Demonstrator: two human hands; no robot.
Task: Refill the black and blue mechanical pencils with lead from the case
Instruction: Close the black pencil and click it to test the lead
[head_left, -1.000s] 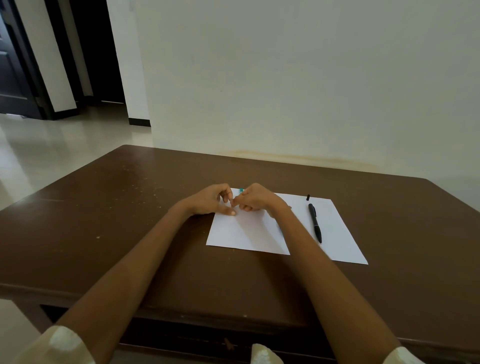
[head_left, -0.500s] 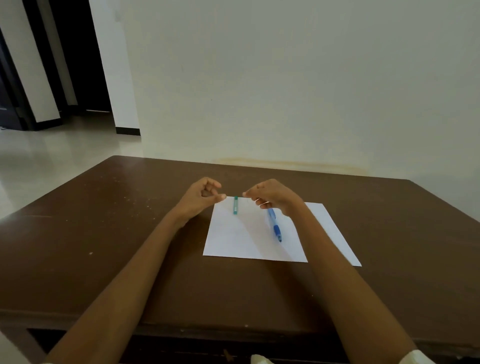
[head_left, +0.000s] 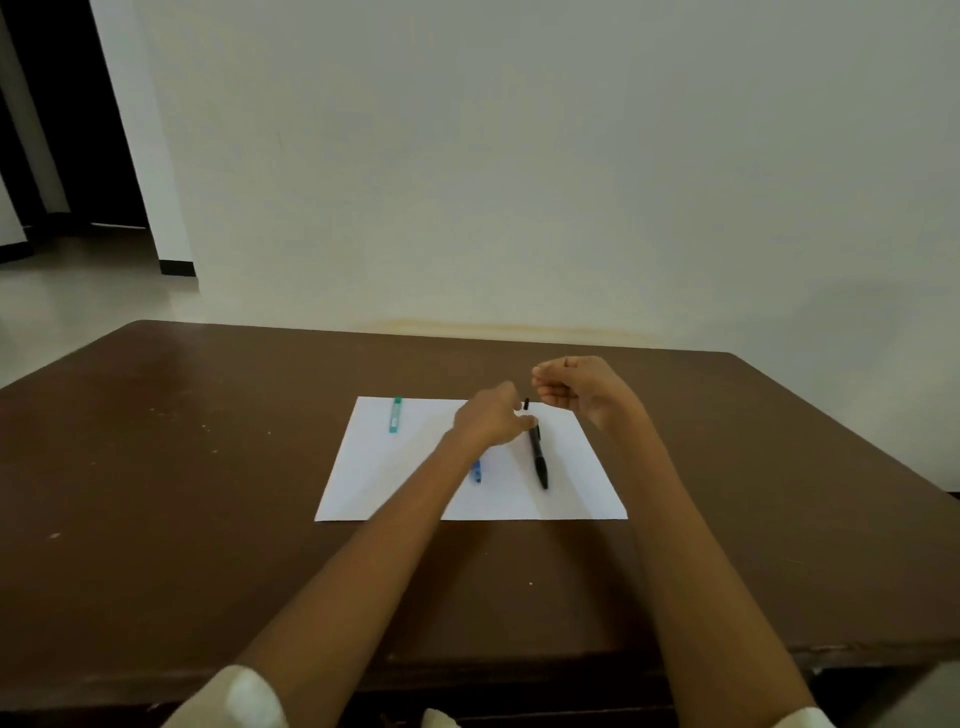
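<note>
1. Black mechanical pencil (head_left: 537, 457) lies on the white paper sheet (head_left: 374, 478), right of centre, running near to far, well inside the right edge.
2. Left hand (head_left: 491, 421) reaches across the sheet, its fingertips at the pencil's far end; whether they grip it I cannot tell.
3. Right hand (head_left: 576, 389) hovers above the sheet's far right corner, fingers curled; what it holds, if anything, is too small to see.
4. A small black cap (head_left: 526, 404) sits between the two hands.
5. Blue mechanical pencil (head_left: 476, 471) is mostly hidden under the left forearm.
6. Green lead case (head_left: 396, 414) lies near the far left corner.
7. Brown worktop (head_left: 182, 467) spreads wide on all sides of the sheet.
</note>
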